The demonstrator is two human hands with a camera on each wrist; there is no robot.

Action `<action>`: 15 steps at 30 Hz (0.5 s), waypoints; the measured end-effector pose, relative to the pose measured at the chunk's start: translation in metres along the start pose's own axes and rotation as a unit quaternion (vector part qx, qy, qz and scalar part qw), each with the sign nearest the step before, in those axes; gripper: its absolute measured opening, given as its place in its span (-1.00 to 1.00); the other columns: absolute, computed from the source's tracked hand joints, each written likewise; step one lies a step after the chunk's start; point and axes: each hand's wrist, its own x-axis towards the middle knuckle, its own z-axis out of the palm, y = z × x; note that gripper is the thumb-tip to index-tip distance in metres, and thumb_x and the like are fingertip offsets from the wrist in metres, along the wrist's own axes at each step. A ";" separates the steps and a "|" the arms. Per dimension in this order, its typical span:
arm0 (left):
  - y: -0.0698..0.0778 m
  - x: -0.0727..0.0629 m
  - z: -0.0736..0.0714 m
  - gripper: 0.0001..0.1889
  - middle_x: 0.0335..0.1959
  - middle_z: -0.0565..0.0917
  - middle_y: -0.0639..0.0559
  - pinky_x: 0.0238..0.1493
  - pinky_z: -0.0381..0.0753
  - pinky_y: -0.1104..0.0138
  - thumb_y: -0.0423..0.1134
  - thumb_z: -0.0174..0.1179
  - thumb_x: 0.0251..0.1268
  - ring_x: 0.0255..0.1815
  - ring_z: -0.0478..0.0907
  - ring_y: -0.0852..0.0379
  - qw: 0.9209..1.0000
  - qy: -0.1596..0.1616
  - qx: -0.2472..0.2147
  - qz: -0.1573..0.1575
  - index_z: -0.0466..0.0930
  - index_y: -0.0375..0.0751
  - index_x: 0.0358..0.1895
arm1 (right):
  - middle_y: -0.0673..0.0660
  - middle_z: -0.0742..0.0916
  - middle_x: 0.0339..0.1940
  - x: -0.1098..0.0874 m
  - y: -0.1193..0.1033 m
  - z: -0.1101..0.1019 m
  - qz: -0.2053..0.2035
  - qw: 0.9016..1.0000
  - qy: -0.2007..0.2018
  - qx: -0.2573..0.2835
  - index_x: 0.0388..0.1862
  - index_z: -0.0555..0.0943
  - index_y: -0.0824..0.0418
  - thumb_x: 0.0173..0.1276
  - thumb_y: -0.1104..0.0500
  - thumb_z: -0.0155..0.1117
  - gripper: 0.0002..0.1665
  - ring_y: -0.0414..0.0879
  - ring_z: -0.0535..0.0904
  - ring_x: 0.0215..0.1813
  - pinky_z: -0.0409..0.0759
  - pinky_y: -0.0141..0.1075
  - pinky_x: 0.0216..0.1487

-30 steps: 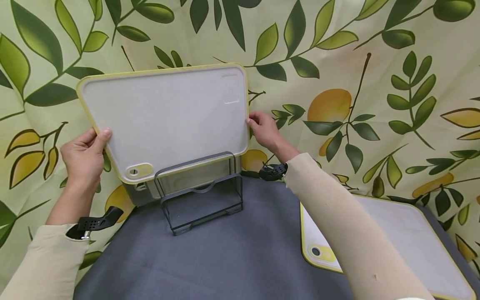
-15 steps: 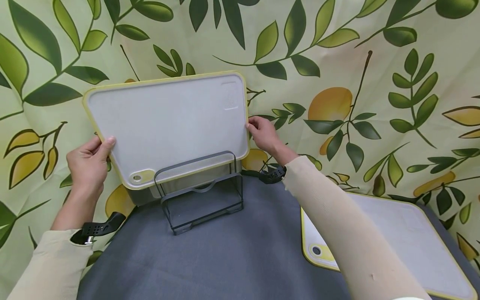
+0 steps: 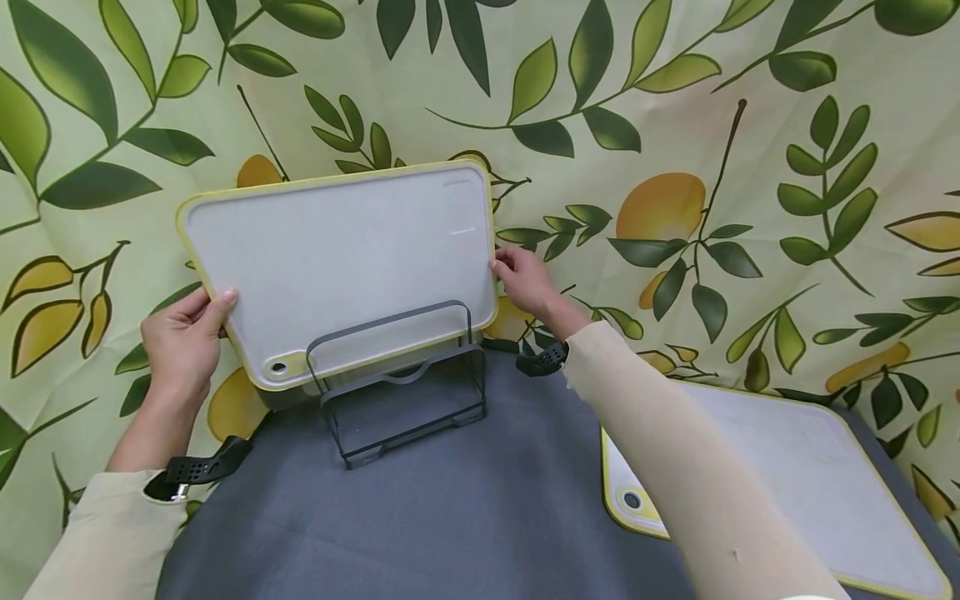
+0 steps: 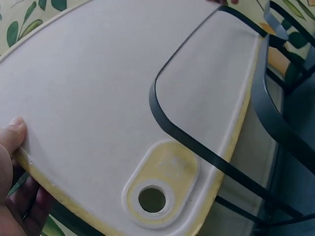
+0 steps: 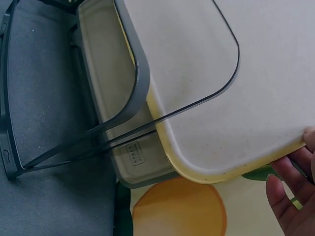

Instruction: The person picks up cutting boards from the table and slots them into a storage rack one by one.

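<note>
White board sinks lower behind the rack's hoop

Over the last second you bring the yellow-edged board [image 3: 337, 258] down, and both your hands drop with it. Its lower edge is now further below the top of the rack's [image 4: 197, 148] taller hoop, on the far side of that hoop, yet seems short of the base; the lowering looks well along but unfinished. A grey-rimmed panel [image 5: 106, 64] stands just behind it.

Your left hand [image 3: 183, 342] pinches the board's left edge, thumb on the near face, fingers curled behind. Your right hand [image 3: 528, 283] pinches the right edge. A second board [image 3: 825, 483] lies to the right on the grey cloth [image 3: 450, 517].

No brand is legible. The panel carries a small label [image 5: 135, 153], too tiny to read; faint marks show in the board's upper right corner and on its yellow oval patch [image 4: 172, 162].
</note>
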 end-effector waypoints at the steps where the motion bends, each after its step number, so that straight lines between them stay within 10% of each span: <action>1: -0.001 0.000 0.000 -0.60 -0.48 0.76 0.40 -0.46 0.56 0.63 -0.23 0.44 0.20 -0.45 0.66 0.44 1.000 -0.001 0.003 -0.002 0.72 -0.15 0.14 | 0.23 0.68 0.16 0.000 0.002 0.001 -0.001 1.000 0.000 -0.002 0.27 0.54 0.28 0.64 0.06 0.00 -0.58 0.07 0.56 0.11 0.58 -0.12 0.08; 15: -0.012 -0.003 -0.002 -0.56 -0.50 0.73 0.49 -0.43 0.54 0.65 -0.19 0.42 0.24 -0.41 0.63 0.45 0.999 -0.001 0.046 -0.020 0.67 -0.11 0.20 | 0.28 0.68 0.13 -0.003 0.014 0.010 0.007 1.000 -0.010 0.008 0.27 0.51 0.35 0.64 0.11 -0.02 -0.58 0.08 0.58 0.03 0.59 -0.17 -0.01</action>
